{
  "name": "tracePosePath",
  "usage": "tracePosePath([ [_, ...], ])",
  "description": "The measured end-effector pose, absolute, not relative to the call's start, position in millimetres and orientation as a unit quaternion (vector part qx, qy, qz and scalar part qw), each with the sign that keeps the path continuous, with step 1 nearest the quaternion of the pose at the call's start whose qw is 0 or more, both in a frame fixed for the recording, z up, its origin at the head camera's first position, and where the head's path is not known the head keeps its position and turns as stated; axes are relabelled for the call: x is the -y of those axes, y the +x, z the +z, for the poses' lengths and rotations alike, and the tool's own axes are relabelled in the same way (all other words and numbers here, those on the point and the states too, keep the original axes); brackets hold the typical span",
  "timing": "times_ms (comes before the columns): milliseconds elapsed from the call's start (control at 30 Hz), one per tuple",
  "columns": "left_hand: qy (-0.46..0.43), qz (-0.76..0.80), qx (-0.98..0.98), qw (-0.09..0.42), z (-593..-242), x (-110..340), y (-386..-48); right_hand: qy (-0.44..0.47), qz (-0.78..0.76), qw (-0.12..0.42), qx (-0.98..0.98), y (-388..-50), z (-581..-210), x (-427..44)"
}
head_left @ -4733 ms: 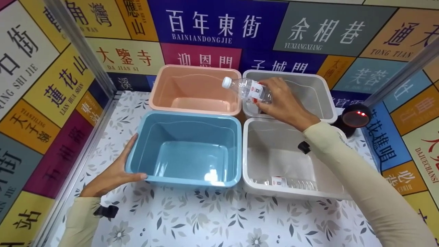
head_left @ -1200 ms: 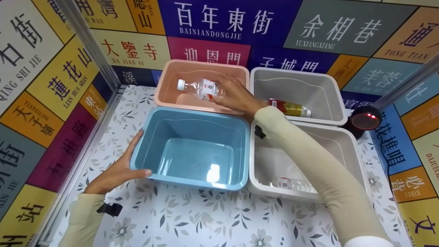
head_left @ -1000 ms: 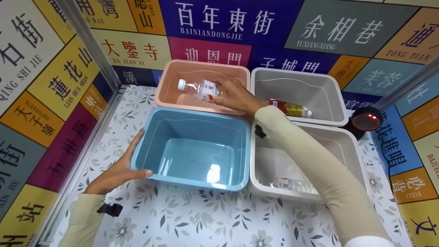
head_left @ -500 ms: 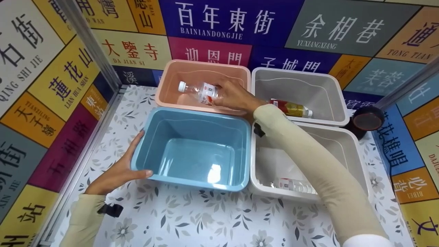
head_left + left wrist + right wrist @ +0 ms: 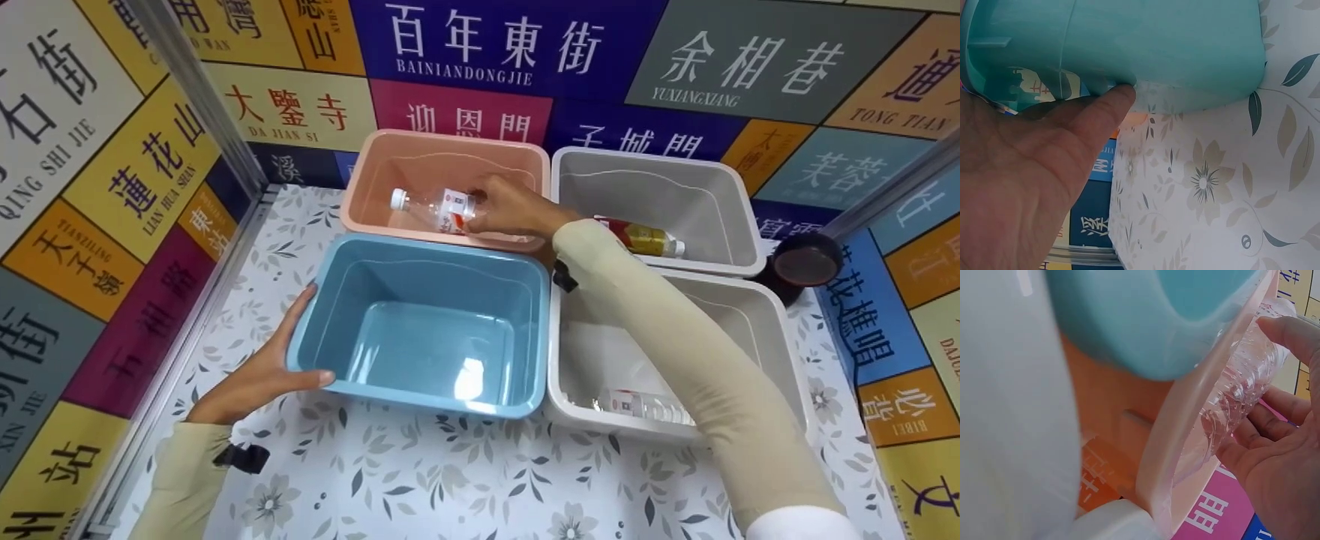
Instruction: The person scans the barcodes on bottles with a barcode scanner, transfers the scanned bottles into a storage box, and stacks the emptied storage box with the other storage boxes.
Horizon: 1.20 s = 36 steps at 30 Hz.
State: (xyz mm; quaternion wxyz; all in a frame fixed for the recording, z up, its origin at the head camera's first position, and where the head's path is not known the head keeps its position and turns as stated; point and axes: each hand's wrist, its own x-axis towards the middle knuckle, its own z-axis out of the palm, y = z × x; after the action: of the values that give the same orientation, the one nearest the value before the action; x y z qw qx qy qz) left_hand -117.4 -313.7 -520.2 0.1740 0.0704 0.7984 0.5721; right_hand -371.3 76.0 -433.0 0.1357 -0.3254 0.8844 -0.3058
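Note:
In the head view a clear bottle (image 5: 453, 211) with a white cap pointing left lies within the pink bin (image 5: 442, 139). My right hand (image 5: 517, 207) holds it at its base end, thumb and fingers around it, as the right wrist view shows with the bottle (image 5: 1241, 385) and hand (image 5: 1280, 455). My left hand (image 5: 259, 375) spreads along the left side of the blue bin (image 5: 420, 409), thumb at the front rim and fingers outside the wall. In the left wrist view that hand (image 5: 1033, 163) touches the blue bin's wall (image 5: 1185, 50).
A grey bin (image 5: 652, 159) at the back right contains a red and yellow bottle (image 5: 649, 240). Another clear bottle (image 5: 645, 405) lies in the front right bin (image 5: 555, 352), partly under my right arm. A black round device (image 5: 802, 262) stands right of the bins.
The right hand has carried the clear bottle left from over the grey bin to the pink one, then slightly lower. My left hand has stayed on the blue bin.

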Motion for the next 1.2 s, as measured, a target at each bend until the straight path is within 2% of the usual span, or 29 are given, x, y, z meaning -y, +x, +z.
tracePosePath([
  [367, 0.066, 0.574, -0.796, 0.178, -519, 312, -119, -0.322, -0.295, 0.154, -0.887, -371, -433, -83],
  [733, 0.073, 0.560, -0.806, 0.178, -519, 316, -117, -0.356, -0.290, 0.098, -0.883, -352, -416, -108],
  [1200, 0.058, 0.580, -0.789, 0.194, -518, 314, -117, -0.389, -0.273, 0.065, -0.877, -308, -387, -159],
])
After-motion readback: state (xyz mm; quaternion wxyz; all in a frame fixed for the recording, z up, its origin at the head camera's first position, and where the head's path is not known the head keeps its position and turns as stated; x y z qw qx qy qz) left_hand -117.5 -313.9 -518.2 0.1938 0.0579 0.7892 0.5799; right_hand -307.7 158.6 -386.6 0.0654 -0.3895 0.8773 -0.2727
